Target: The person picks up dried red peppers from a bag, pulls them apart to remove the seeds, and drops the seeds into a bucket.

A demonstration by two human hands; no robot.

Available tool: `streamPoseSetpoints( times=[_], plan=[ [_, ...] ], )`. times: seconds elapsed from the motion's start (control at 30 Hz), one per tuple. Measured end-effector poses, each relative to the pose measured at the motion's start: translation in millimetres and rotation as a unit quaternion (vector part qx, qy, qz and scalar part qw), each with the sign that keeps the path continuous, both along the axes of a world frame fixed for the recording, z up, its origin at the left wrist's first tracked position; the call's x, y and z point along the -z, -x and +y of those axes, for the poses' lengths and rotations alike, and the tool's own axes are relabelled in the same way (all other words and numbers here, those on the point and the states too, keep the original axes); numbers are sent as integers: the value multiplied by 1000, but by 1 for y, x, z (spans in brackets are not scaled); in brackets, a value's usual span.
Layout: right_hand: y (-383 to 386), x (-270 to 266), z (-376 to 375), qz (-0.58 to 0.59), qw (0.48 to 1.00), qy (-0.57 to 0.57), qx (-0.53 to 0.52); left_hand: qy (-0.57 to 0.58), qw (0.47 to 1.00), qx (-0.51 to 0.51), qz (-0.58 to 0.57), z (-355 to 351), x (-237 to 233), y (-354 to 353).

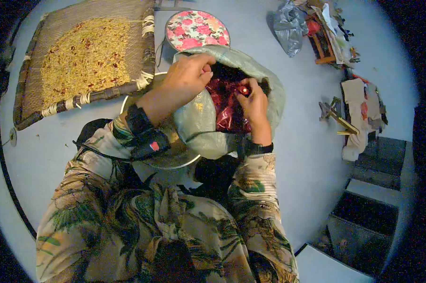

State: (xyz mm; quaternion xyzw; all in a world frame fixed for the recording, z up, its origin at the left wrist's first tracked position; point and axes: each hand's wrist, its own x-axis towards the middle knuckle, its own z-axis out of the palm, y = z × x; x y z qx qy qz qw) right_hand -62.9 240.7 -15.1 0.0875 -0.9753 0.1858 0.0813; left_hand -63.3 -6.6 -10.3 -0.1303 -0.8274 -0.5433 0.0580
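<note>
At the far left edge of the pale grey floor (293,165) a black cable (0,155) curves past a flat woven winnowing tray (26,89), spread with yellow grain flecked with red (85,54). Just right of the tray lies a round flower-printed lid (196,29), touching the top of a grey-green woven plastic sack (199,122) that sits over a round metal dish (175,162) in front of the person's knees.

The left hand (189,75) is clenched on the sack's upper rim and holds the mouth wide. Inside the opening lies a shiny dark red foil bag (227,101). The right hand (255,106) reaches into the sack with its fingers pinched together on the foil near its top.

As things lie, the sack is open and the foil bag is gripped, but it is not yet lifted clear and most of it sits below the rim.

Right of the sack the floor is bare for a good stretch. Further on are a crumpled grey plastic bag (288,26), a heap of scraps (333,33) at the far edge, a pale cloth bundle (359,113), and dark steps (364,207) dropping away at the right corner.
</note>
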Motion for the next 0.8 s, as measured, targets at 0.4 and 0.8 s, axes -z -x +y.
streamPoseSetpoints(
  times=[0.4, 0.8],
  plan=[
    [-32, -19, -20, 28, 996, 82, -32, 17, 996, 77, -38, 18, 9, -14],
    [-20, -27, -3, -134, 886, 445, -13, -12, 998, 54, -42, 24, 15, -9]
  ],
)
